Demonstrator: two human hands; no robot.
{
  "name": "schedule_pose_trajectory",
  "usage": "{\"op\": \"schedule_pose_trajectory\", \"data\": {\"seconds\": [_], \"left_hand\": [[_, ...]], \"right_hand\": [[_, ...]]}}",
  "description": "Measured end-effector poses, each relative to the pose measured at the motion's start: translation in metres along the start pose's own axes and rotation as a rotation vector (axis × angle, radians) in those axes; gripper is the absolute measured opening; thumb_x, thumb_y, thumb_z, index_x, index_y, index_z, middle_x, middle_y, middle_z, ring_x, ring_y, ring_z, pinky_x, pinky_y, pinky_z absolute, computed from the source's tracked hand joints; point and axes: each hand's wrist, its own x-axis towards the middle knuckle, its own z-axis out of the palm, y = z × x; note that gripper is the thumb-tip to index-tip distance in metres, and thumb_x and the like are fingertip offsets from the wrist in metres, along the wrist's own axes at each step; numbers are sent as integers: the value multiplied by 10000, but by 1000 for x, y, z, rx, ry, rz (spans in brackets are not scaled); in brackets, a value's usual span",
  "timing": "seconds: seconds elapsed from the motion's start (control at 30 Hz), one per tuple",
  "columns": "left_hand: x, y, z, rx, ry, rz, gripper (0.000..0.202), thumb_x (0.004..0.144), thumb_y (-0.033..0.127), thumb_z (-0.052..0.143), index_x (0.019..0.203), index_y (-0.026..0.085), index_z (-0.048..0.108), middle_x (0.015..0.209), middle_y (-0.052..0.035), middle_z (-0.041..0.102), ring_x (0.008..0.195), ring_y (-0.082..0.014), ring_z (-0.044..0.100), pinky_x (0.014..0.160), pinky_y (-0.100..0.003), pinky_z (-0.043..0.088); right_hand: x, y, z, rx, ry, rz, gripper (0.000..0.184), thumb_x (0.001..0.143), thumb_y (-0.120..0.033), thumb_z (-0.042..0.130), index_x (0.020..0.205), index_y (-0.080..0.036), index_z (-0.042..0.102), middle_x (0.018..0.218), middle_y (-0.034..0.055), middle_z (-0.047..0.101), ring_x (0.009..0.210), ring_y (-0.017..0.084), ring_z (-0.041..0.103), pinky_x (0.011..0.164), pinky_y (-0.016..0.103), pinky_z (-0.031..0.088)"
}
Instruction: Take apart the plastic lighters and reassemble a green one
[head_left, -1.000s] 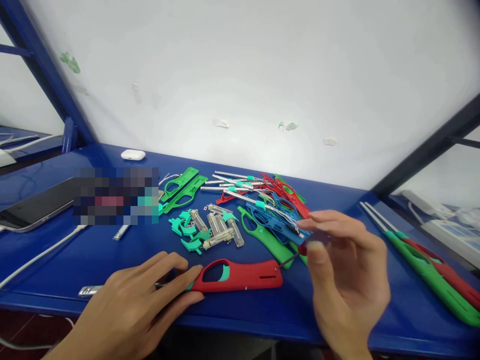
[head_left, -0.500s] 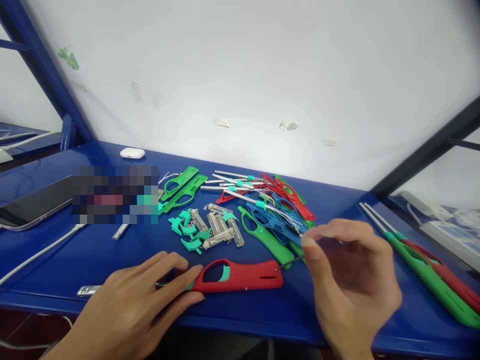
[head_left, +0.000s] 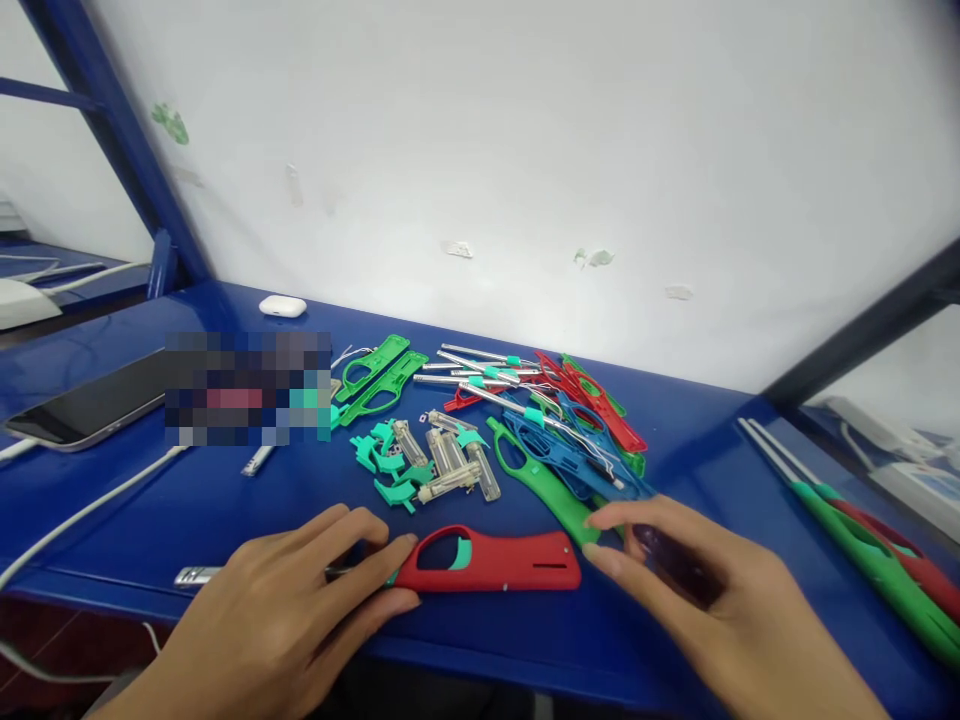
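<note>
A red long-neck gas lighter point(head_left: 517, 562) with a teal trigger lies along the front of the blue table, its metal tube pointing left. My left hand point(head_left: 300, 590) is closed round its neck and holds it down against the table. Just off the lighter's right end is my right hand point(head_left: 697, 600), thumb and forefinger apart, with the dark handle of a screwdriver point(head_left: 675, 565) kept in the palm. The screwdriver's shaft does not show. Beside that hand lies a green lighter casing half point(head_left: 551, 490).
Behind the lighter lie teal triggers point(head_left: 390, 465), clear fuel tanks point(head_left: 450, 460), metal tubes point(head_left: 487, 375) and coloured casing halves point(head_left: 592, 400). Two whole lighters point(head_left: 862, 540) lie at right. At left are a phone point(head_left: 97, 400), a white cable point(head_left: 97, 505) and a white earbud case point(head_left: 283, 306).
My right hand has drawn the screwdriver's shaft away from the lighter's end and lowered, thumb and forefinger parting. My left hand keeps its hold. The whole view has shifted slightly.
</note>
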Motion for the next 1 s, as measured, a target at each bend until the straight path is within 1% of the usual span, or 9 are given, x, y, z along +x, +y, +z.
{"op": "schedule_pose_trajectory", "data": {"seconds": [0.1, 0.17, 0.27, 0.43, 0.53, 0.7, 0.8, 0.9, 1.0], "left_hand": [[0, 0, 1, -8, -11, -9, 296, 1173, 360, 457, 1193, 257, 734, 1035, 3, 719, 933, -128, 686, 711, -244, 495], [-2, 0, 2, -11, -27, -23, 299, 1173, 359, 453, 1210, 259, 732, 1054, 0, 718, 945, -129, 687, 719, -247, 494], [-4, 0, 2, -15, -33, -25, 302, 1172, 357, 456, 1213, 259, 738, 1048, -3, 722, 928, -133, 695, 699, -249, 493], [-2, 1, -1, -27, -14, -22, 302, 1168, 365, 462, 1192, 257, 743, 1023, -2, 739, 889, -134, 704, 678, -248, 502], [1, 2, -3, -20, 11, -10, 313, 1174, 372, 442, 1163, 257, 733, 1004, 10, 742, 868, -127, 701, 674, -243, 502], [2, 0, -4, -29, 19, -6, 319, 1182, 377, 416, 1165, 252, 709, 968, 30, 743, 830, -106, 703, 651, -225, 505], [2, -1, -2, -36, 7, -3, 330, 1180, 397, 417, 1163, 257, 715, 958, 35, 739, 806, -107, 705, 617, -239, 502], [1, -1, -1, -15, -1, 4, 336, 1179, 403, 413, 1158, 263, 717, 957, 35, 745, 788, -119, 705, 591, -265, 494], [1, -1, 0, 0, 7, 12, 338, 1180, 395, 406, 1159, 265, 718, 968, 31, 754, 794, -129, 709, 590, -275, 495]], "right_hand": [[2, 3, 8, -55, -47, 3, 149, 910, -508, 769, 875, -375, 826, 931, -49, 795, 805, 149, 755, 716, 179, 565], [3, 2, 13, -69, -85, 9, 140, 930, -488, 751, 864, -391, 827, 951, -61, 794, 847, 141, 758, 763, 174, 556], [5, 1, 18, -70, -85, 33, 165, 942, -459, 738, 820, -384, 820, 896, -67, 788, 808, 139, 751, 753, 184, 547], [7, 2, 21, -89, -72, -44, 210, 948, -479, 726, 789, -357, 788, 834, -64, 775, 717, 149, 728, 689, 222, 537], [9, 3, 20, -71, -77, -52, 218, 964, -481, 717, 802, -345, 768, 828, -63, 764, 722, 155, 712, 706, 234, 534], [18, 4, 13, -27, -198, -47, 217, 975, -454, 707, 811, -318, 746, 836, -57, 748, 770, 158, 692, 716, 245, 502], [24, 4, 10, -2, -250, -31, 278, 994, -496, 685, 811, -290, 721, 810, -43, 706, 751, 159, 647, 698, 251, 485], [29, -2, 8, 10, -236, -3, 315, 1001, -516, 670, 811, -267, 709, 778, -32, 666, 718, 156, 605, 664, 248, 473], [31, -13, 9, -5, -165, -3, 298, 991, -503, 676, 819, -267, 732, 761, -32, 672, 693, 150, 600, 642, 243, 470]]}}
